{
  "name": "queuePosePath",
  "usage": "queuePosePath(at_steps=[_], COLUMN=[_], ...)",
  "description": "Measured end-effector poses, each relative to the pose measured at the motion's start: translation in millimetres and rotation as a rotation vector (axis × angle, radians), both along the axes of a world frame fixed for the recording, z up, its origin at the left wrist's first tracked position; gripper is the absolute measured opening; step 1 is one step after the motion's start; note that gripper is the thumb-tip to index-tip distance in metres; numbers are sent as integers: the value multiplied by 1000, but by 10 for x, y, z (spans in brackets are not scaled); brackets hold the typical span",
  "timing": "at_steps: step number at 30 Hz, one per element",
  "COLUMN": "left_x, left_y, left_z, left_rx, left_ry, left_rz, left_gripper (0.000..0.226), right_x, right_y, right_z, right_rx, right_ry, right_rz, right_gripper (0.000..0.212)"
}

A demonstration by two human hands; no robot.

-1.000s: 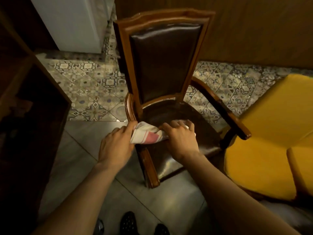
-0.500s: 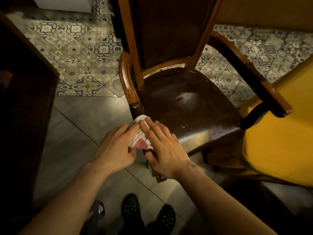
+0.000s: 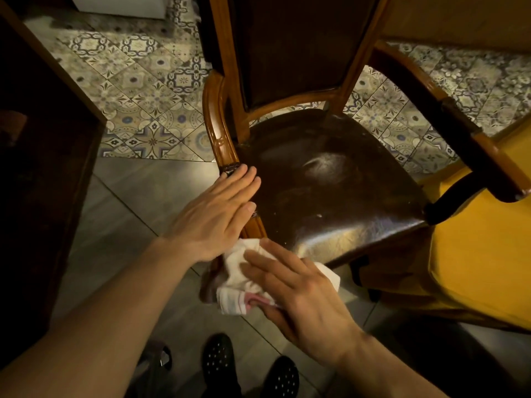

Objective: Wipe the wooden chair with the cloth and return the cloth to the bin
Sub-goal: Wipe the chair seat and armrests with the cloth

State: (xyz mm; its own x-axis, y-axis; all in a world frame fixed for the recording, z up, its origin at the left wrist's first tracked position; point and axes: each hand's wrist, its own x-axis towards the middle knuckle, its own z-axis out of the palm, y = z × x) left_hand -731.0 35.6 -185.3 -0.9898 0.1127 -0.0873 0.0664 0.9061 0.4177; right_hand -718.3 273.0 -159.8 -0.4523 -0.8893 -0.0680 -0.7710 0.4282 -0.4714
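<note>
The wooden chair point(image 3: 330, 179) with a dark leather seat and back fills the upper middle. A white cloth with pink stripes point(image 3: 238, 285) is wrapped over the front end of the chair's left armrest. My right hand point(image 3: 298, 294) grips the cloth there, thumb underneath. My left hand point(image 3: 215, 216) lies flat on the left armrest just behind the cloth, fingers straight and together, holding nothing. No bin is in view.
A yellow cushioned seat point(image 3: 477, 254) stands close against the chair's right side. Dark wooden furniture point(image 3: 43, 168) rises on the left. Patterned floor tiles point(image 3: 138, 90) lie behind, grey tiles below. My black shoes point(image 3: 218, 360) show at the bottom.
The cloth and my right hand have slid forward down the left armrest to its front end. My left hand let go of the cloth and now rests flat on the armrest.
</note>
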Motion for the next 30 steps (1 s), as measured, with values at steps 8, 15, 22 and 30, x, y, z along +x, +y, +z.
queuePosePath(at_steps=[8,15,22,30], left_x=[44,50,37,24], left_y=[72,53,24,46], left_z=[-41,-88,-26,-30], left_rx=[101,176,179,170], left_ry=[42,67,9,-7], left_rz=[37,73,57,54], left_gripper=[55,54,56,60], right_x=[228,-51,-436,-371], right_y=[399,47,-321,-317], right_z=[40,-36,-37,84], right_rx=[3,-84,-44,26], right_ry=[92,-27,-33,27], right_rz=[104,0,-9,-13], right_gripper=[46,42,42,39])
